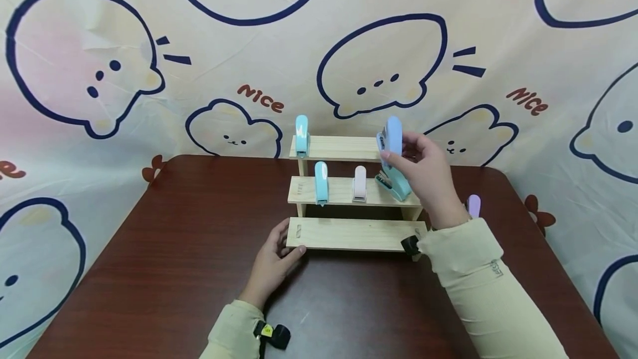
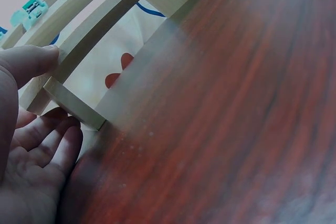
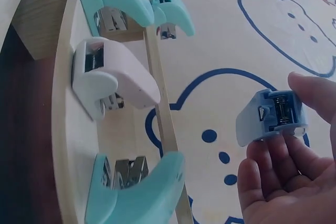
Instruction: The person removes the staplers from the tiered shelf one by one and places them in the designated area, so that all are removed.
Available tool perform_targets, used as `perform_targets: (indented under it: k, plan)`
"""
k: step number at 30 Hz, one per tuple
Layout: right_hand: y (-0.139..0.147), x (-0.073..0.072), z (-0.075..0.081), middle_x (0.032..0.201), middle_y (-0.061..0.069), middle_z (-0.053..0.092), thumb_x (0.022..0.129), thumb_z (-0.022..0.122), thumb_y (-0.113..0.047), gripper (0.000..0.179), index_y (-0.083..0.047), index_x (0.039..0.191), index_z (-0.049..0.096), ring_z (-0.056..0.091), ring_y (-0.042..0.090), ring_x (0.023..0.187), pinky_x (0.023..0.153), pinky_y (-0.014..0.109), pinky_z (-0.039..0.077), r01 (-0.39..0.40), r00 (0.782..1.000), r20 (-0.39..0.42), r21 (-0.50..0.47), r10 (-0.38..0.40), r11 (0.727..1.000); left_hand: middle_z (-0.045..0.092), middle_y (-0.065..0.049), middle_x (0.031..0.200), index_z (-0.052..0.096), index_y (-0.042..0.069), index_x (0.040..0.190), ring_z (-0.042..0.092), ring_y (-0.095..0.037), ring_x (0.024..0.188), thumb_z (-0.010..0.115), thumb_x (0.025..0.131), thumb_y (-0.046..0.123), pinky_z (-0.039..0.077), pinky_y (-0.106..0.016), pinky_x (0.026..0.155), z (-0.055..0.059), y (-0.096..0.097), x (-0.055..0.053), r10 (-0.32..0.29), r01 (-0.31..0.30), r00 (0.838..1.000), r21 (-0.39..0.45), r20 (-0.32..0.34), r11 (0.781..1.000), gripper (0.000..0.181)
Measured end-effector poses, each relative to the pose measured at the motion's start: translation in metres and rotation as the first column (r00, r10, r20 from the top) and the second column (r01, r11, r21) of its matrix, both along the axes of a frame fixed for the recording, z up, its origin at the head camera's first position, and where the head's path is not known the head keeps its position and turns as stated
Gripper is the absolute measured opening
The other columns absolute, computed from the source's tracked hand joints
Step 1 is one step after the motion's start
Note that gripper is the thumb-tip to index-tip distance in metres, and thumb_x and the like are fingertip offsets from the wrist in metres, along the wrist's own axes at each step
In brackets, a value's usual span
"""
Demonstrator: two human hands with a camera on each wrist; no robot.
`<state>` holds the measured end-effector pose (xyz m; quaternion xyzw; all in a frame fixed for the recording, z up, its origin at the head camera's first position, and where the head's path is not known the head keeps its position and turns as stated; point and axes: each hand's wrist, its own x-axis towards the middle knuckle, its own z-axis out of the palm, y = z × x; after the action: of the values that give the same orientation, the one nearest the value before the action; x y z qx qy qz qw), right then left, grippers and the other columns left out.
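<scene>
My right hand [image 1: 431, 176] holds a blue stapler [image 1: 394, 136] between thumb and fingers, by the right end of the top tier of a wooden three-tier stand [image 1: 349, 235]. In the right wrist view the blue stapler [image 3: 257, 121] shows its spring end. Along the middle tier stand a teal stapler [image 1: 321, 181], a pale pink stapler [image 1: 359, 184] and a larger teal stapler [image 1: 399, 184]. Another teal stapler [image 1: 301, 136] is at the top tier's left end. My left hand [image 1: 274, 262] grips the bottom tier's left end, thumb at the front edge [image 2: 52, 56].
A purple stapler [image 1: 473, 205] is on the dark wood table [image 1: 209, 226], partly hidden behind my right wrist. Behind the table hangs a patterned cloth [image 1: 239, 60]. The bottom tier lies in front of the others.
</scene>
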<state>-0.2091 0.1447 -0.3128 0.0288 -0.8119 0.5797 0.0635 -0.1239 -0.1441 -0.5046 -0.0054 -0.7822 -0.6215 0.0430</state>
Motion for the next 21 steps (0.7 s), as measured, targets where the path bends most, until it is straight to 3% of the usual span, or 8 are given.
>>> perform_targets:
  k: [4,9,14,21]
  plan:
    - [0.009,0.011,-0.005,0.131,0.007,0.056,0.088,0.078,-0.039,0.063,-0.013,0.141,0.055,0.054,0.022,0.115,0.104,0.041,0.047,0.038,0.999,-0.005,-0.013,-0.038,0.999,0.056,-0.014,0.142,0.038,0.008,0.153,0.057,-0.023,0.125,0.077,0.089,0.009,0.053,-0.029,0.091,0.001,0.001,0.0,0.0,0.0,1.0,-0.005,0.007,1.0,0.075]
    - [0.018,0.025,-0.015,0.13,0.004,0.059,0.088,0.078,-0.035,0.058,-0.014,0.139,0.059,0.057,0.019,0.111,0.101,0.033,0.05,0.092,0.991,-0.091,-0.054,-0.097,0.994,0.057,-0.014,0.141,0.038,0.009,0.153,0.057,-0.023,0.125,0.078,0.089,0.009,0.053,-0.028,0.091,0.0,0.001,0.0,0.0,0.0,1.0,-0.012,0.003,1.0,0.076]
    - [0.024,0.041,-0.021,0.133,0.006,0.06,0.089,0.079,-0.021,0.05,-0.012,0.135,0.063,0.059,0.021,0.112,0.096,0.026,0.051,0.111,0.974,-0.179,-0.15,-0.137,0.982,0.057,-0.017,0.141,0.038,0.007,0.153,0.057,-0.025,0.124,0.078,0.088,0.009,0.053,-0.029,0.09,-0.002,0.0,0.0,0.005,-0.005,1.0,-0.012,-0.012,1.0,0.076]
    - [0.037,0.057,-0.028,0.132,0.009,0.06,0.089,0.077,-0.008,0.047,-0.01,0.133,0.064,0.058,0.023,0.111,0.09,0.018,0.051,0.12,0.964,-0.212,-0.196,-0.162,0.973,0.055,-0.015,0.143,0.037,0.009,0.154,0.057,-0.024,0.124,0.077,0.089,0.01,0.052,-0.029,0.092,0.0,-0.001,0.0,0.001,-0.001,1.0,-0.003,0.014,1.0,0.076]
